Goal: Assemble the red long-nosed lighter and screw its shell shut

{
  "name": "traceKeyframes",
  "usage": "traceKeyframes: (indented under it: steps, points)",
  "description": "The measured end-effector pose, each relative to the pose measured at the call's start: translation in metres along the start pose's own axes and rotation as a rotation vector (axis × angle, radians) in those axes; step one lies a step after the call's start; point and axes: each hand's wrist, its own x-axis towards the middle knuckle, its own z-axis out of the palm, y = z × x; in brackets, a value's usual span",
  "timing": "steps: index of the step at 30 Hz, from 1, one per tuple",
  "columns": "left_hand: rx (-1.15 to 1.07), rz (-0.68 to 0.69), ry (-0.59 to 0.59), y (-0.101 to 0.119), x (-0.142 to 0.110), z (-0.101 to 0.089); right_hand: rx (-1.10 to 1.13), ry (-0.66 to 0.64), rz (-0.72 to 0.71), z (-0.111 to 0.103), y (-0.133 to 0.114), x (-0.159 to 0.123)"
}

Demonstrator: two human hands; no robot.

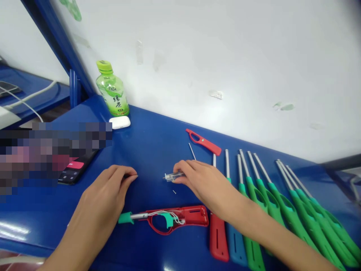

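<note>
My right hand (197,178) grips a clear plastic lighter fuel tank (170,176), its small metal tip pointing left. To the left, my left hand (104,195) is closed in a pinch above the table; anything between its fingertips is too small to make out. Below and between both hands lies an opened red lighter half-shell (194,216) with white wires, a green trigger (169,219) and a metal tube (139,216) inside. A tiny screw or pin (174,192) rests on the blue table near my right fingertips.
Behind my right hand lie another red shell half (205,143) and a thin metal rod (192,151). Several green lighters (284,203), a red one (219,237) and a blue one (236,242) line the right side. A tea bottle (114,94), white case (120,122) and phone (76,171) sit left.
</note>
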Motion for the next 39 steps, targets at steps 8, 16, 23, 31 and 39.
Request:
traceKeyframes:
  steps: [8,16,23,31,39]
  points:
    - [-0.160,0.137,0.098,0.033,-0.005,-0.016,0.352,0.088,0.159,-0.007,-0.024,-0.012]
    - [-0.263,0.152,0.131,0.045,-0.011,-0.018,0.497,0.112,0.104,-0.001,-0.035,-0.015]
    - [-0.213,0.032,0.157,0.053,-0.015,-0.017,0.481,0.099,0.073,-0.005,-0.039,-0.016]
    - [-0.252,-0.036,0.143,0.055,-0.018,-0.017,0.330,0.170,-0.063,-0.003,-0.041,-0.016]
    - [-0.244,-0.001,0.163,0.056,-0.025,-0.016,0.261,0.190,-0.084,0.002,-0.043,-0.017]
